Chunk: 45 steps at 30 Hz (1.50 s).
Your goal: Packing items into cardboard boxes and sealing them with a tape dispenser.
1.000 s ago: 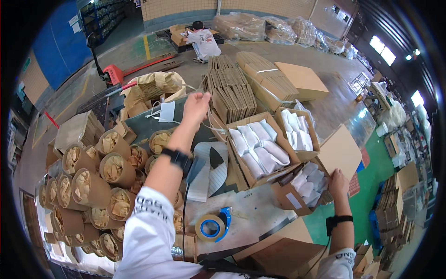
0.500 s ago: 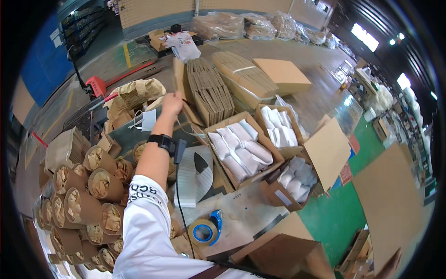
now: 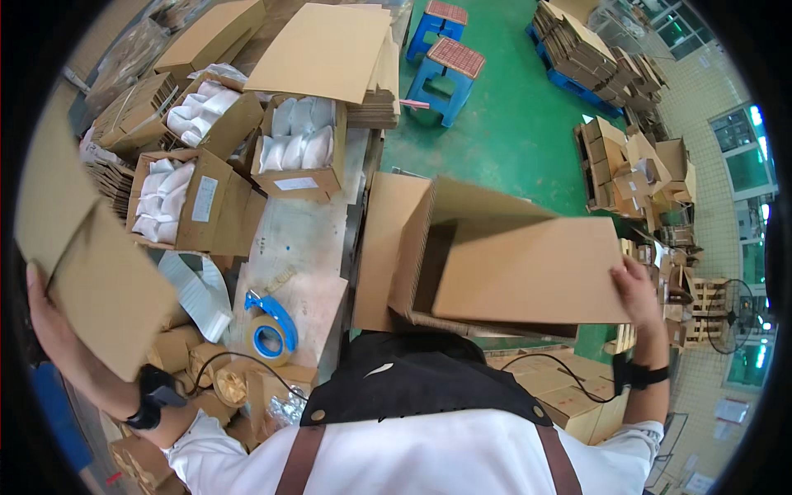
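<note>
At the far left, my left hand (image 3: 40, 301) is closed on the edge of a folded cardboard sheet (image 3: 115, 289), which stands tilted above the table. My right hand (image 3: 637, 290) grips the right edge of a flap on an open brown cardboard box (image 3: 411, 256). That box stands right in front of my body, its flaps spread and its inside partly hidden by the held flap. Between my arms, on the table, a blue tape dispenser (image 3: 285, 318) with a roll of tape lies near the brown paper-stuffed tubes (image 3: 235, 381).
Open cartons (image 3: 231, 202) of white wrapped packets stand on the table (image 3: 285, 239). Flat cardboard sheets (image 3: 322, 54) lie behind them. Blue stools (image 3: 441, 78) stand on the green floor (image 3: 503, 140). Pallets of cartons (image 3: 631, 177) and a fan (image 3: 730, 318) are at the right.
The view has swung right. My left hand, earlier reaching to the stacked flattened cartons, now holds a cardboard sheet at the left. My right hand has come into view on the box flap.
</note>
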Motion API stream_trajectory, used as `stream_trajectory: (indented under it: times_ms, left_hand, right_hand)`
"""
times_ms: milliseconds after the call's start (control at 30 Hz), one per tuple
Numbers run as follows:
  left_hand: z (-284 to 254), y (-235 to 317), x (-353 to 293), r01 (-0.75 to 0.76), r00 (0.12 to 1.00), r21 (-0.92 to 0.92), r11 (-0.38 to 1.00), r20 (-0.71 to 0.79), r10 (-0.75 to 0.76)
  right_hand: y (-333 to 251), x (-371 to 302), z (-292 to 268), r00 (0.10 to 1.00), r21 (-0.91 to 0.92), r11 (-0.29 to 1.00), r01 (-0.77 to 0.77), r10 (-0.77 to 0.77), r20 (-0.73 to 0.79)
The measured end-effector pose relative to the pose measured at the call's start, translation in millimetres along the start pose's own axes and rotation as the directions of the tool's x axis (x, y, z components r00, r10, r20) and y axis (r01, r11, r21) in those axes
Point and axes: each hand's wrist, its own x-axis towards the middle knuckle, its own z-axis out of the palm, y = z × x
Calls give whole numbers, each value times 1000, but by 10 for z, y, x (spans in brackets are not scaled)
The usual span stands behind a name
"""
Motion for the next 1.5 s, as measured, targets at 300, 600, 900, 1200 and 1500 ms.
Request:
stream_trajectory:
  times_ms: [300,600,900,1200,1500]
  left_hand:
    - [1651,-237,-1076,-291,826,109,951,530,192]
    - [2880,-640,-2004,-805,71,-231,546,876,476]
    - [3006,-1626,-1584,227,-148,293,929,953,-265]
    - [3274,-1942,-1810,-174,194,909,379,409,-891]
    - [3447,-3105,-1899,-845,293,516,143,669,-683]
  right_hand:
    - [804,134,1046,939,-897,366,247,136,314]
    - [-703,-86,755,843,656,634,410,-538,-7]
    - [-115,85,735,865,474,873,120,-326,381]
    - [617,401,982,573,-38,794,-607,470,671]
    - [342,912,1105,784,-820,403,406,307,540]
